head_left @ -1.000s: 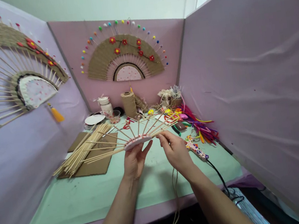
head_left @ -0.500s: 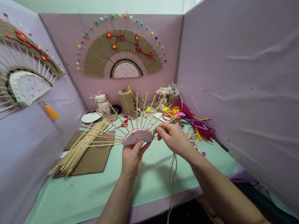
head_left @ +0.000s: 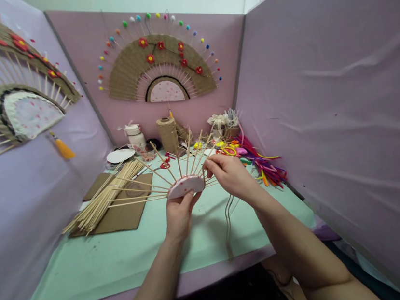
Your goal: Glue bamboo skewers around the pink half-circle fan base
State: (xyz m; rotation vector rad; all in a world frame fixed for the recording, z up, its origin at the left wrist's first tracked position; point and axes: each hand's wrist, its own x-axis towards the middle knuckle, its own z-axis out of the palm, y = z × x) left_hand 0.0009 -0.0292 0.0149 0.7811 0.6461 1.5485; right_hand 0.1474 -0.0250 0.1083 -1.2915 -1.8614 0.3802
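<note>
My left hand [head_left: 180, 213] grips a padded half-round fan base [head_left: 186, 186] from below, thumb on its front. The base is whitish with pink spots, and thin wooden sticks [head_left: 167, 166] spread out from its curved edge. At the base's right end, my right hand [head_left: 226, 173] is closed in a pinch on twine. Two strands of that twine [head_left: 227, 219] hang under the hand, over the table's front part. The fingertips are close to the sticks on the right side, and some of those sticks are hidden behind the hand.
A bundle of sticks [head_left: 104, 200] lies on cardboard [head_left: 131, 217] at left. At the back stand a white bottle [head_left: 135, 138] and a twine spool [head_left: 167, 135]. Colourful pipe cleaners [head_left: 263, 164] lie at right. Finished fans [head_left: 160, 62] hang on the partition walls.
The fan base has tilted, its left end lower. My right hand has moved slightly up and left along the sticks, and the hanging twine has swung.
</note>
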